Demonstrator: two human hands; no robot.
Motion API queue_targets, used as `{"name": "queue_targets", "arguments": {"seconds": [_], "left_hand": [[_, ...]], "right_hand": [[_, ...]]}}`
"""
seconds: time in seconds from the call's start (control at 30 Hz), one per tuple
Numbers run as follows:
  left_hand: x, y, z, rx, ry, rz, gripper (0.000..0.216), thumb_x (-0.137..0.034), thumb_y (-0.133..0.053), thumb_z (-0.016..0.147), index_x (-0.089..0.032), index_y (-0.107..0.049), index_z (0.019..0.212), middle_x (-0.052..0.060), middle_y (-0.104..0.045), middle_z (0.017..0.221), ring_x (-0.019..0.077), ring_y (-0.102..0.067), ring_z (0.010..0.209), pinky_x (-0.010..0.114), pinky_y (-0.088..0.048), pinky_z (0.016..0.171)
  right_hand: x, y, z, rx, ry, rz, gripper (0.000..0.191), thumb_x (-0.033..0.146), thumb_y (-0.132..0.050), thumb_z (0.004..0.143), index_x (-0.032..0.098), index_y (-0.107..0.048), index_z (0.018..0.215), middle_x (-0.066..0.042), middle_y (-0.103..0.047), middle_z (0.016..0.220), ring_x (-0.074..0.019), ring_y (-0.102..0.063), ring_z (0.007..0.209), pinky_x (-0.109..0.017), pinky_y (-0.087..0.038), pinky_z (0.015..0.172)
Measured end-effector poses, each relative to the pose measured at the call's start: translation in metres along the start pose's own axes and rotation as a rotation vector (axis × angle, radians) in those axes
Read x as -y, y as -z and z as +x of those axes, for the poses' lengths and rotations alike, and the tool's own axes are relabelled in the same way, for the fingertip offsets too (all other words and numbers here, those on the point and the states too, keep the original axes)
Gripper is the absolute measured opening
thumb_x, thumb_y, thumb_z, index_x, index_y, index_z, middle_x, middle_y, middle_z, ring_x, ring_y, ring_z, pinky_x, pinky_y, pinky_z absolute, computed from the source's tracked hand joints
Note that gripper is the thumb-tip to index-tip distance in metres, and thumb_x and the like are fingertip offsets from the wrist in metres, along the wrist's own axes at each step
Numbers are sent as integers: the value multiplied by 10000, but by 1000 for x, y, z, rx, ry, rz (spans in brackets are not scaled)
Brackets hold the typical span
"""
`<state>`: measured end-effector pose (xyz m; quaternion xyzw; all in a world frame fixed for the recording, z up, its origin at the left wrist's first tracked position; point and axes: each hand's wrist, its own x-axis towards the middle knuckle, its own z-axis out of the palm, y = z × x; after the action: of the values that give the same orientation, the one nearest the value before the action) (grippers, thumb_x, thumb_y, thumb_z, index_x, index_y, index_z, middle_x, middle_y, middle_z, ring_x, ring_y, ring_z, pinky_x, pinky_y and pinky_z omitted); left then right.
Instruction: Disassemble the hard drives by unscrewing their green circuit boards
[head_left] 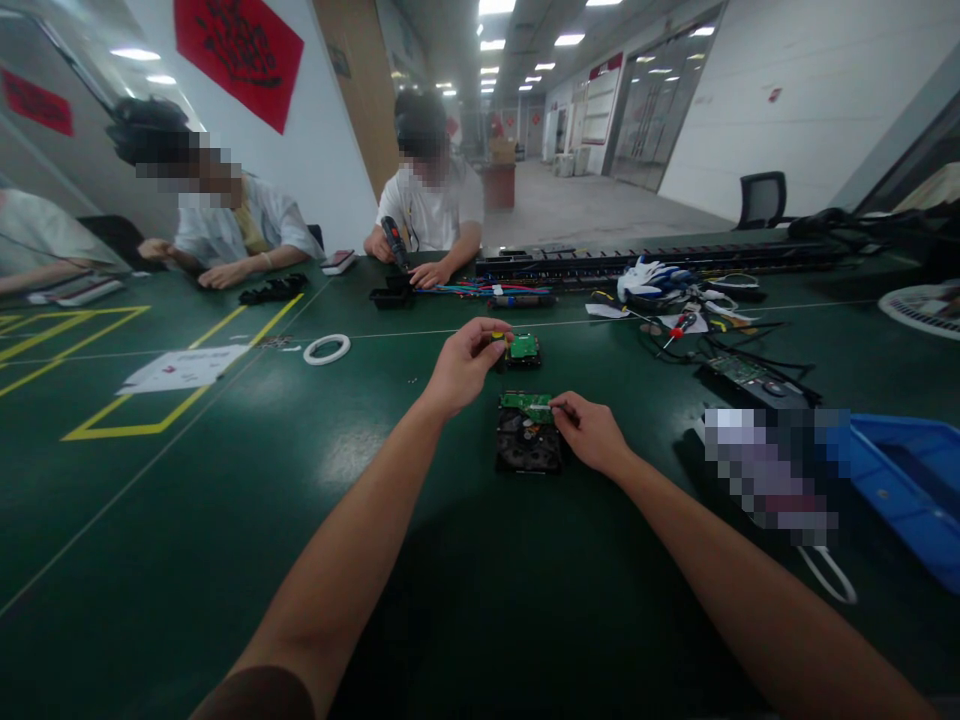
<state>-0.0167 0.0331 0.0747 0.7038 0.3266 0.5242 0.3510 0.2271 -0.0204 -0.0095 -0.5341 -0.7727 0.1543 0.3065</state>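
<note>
A hard drive (527,440) lies on the green table (225,480) in front of me, underside up, with a green circuit board at its far end. My right hand (591,430) is closed in a pinch at the board's right corner, holding something thin that I cannot make out. My left hand (465,362) is closed on a small object with a yellow tip, just left of a second, smaller device carrying a green board (523,350).
Two people sit across the table; one holds an electric screwdriver (394,243) over a black tray (391,296). A white tape ring (327,349), a paper sheet (184,367), gloves (652,278), cables, a red-handled screwdriver (679,327) and a blue bin (911,480) lie around.
</note>
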Motion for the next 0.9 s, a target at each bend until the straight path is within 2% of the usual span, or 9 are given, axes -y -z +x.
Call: {"name": "queue_targets", "arguments": {"seconds": [0.13, 0.23, 0.43, 0.63, 0.77, 0.9], "left_hand": [[2, -1, 0, -6, 3, -50, 299, -160, -564, 949, -210, -614, 1240, 70, -718, 1124, 166, -663, 1043, 323, -520, 921], [4, -1, 0, -23, 2, -62, 280, -187, -572, 950, -204, -640, 1221, 71, -718, 1130, 173, -664, 1044, 327, -517, 933], [5, -1, -1, -47, 23, -26, 279, -264, -633, 925, -213, -696, 1193, 54, -720, 1075, 147, -661, 868, 279, -533, 786], [3, -2, -1, -85, 6, -25, 298, -307, -746, 846, -205, -731, 1125, 54, -728, 1055, 146, -646, 867, 275, -532, 775], [5, -1, 0, -96, -12, -17, 245, -303, -721, 869, -195, -742, 1088, 54, -732, 1032, 149, -647, 861, 278, -532, 772], [5, 0, 1, -60, -30, 31, 244, -284, -628, 935, -212, -730, 1145, 52, -735, 1074, 165, -657, 941, 307, -529, 850]], "right_hand": [[-1, -1, 0, 3, -2, 1, 213, 350, -501, 982, 234, -657, 1070, -8, -666, 750, -169, -579, 642, -278, -374, 599], [-1, -1, 1, 0, 4, -6, 212, 349, -500, 984, 233, -657, 1067, -11, -672, 765, -169, -583, 652, -277, -373, 603], [0, -1, 1, 1, 3, -24, 213, 348, -499, 989, 237, -662, 1070, -10, -674, 780, -169, -590, 662, -281, -366, 608], [0, -1, 0, 0, 9, -9, 215, 345, -487, 994, 234, -657, 1065, -8, -668, 778, -164, -582, 657, -278, -365, 606], [-2, -1, 0, 5, 9, -8, 213, 341, -492, 991, 233, -658, 1071, -6, -663, 767, -165, -582, 657, -278, -368, 605], [-2, -1, 0, 4, 2, -13, 222, 353, -489, 995, 235, -658, 1076, -8, -672, 785, -163, -585, 656, -279, -374, 607]]}}
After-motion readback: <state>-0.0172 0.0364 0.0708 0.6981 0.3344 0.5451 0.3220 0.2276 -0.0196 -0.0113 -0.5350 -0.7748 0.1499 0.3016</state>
